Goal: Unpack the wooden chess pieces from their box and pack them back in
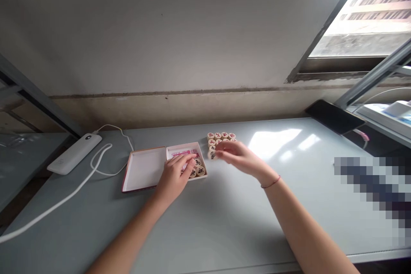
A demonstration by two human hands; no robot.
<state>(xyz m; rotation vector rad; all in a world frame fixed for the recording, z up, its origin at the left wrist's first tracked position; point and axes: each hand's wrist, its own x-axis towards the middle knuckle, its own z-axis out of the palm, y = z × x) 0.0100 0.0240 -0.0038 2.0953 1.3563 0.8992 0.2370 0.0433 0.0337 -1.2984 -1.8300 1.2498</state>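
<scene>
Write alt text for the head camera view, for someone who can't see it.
Left hand over an open box holding round game pieces; right hand with fingertips at a blurred piece, beside rows of red-marked pieces on a grey table. A white power bank with a cable lies at the left, a dark flat device at the right.

The clearest sign is a black 馬 on a pale round disc (pixel 198 162) in the shallow white rectangular box (pixel 170 151). Beside it, two more pale round discs (pixel 201 170) bear black characters too small to read surely. Beyond the box, rows of cream round discs (pixel 217 135) carry red characters, none legible; a blurred pale disc (pixel 212 154) bears an unreadable dark one. Pink-red print inside the box and faint grey marks on the long white power bank (pixel 74 154) are illegible.
</scene>
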